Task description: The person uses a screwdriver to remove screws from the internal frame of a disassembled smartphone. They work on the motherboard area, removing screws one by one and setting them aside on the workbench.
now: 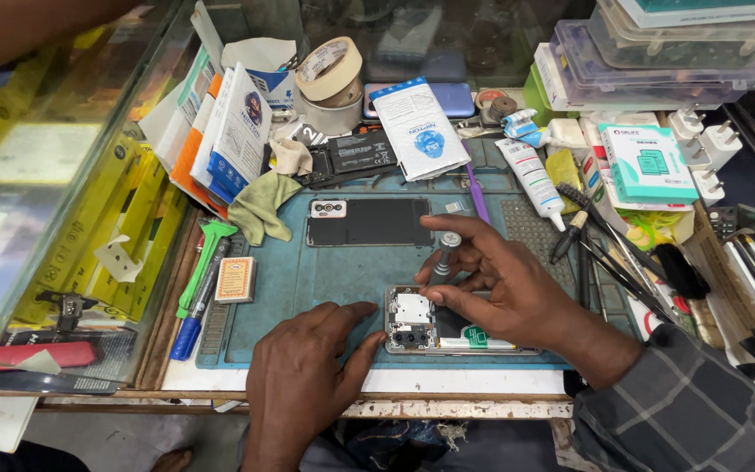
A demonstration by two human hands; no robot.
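Lying open on the blue mat [308,288], the phone [434,328] sits between both hands: left hand [303,367] pressed flat beside it, gripping nothing; right hand [504,284] above it, fingers pinching a small screwdriver [444,253] upright.

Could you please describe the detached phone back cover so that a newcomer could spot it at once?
Start at the blue-green work mat. The back cover lies flat near its far edge, beyond both hands. Unlike the opened phone nearer the person, it is a plain dark panel with a pale camera block at its left end.
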